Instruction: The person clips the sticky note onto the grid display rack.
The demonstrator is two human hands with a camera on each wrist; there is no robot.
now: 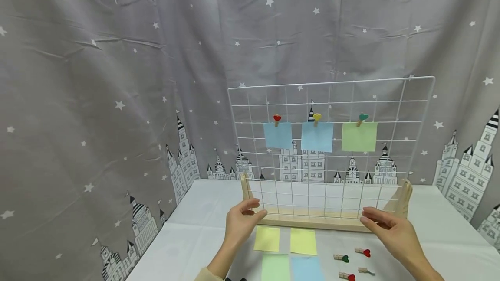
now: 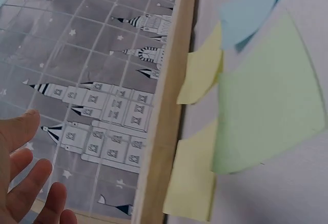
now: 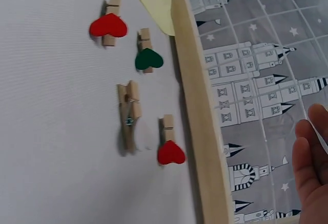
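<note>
A white wire grid stands upright in a wooden base. Clothespins with hearts fix paper notes to it: a red-heart one and a yellow-heart one on blue notes, a green-heart one on a green note. My left hand is by the grid's lower left, fingers loosely bent and thumb apart, holding nothing. By the lower right, my right hand has relaxed fingers with nothing between them. In the wrist views the left fingers and right fingers overlap the grid.
Before the base lie yellow notes, a green note and a blue note. Several loose clothespins lie to their right, among them a green-heart one and a side-lying one. A grey curtain hangs behind the white table.
</note>
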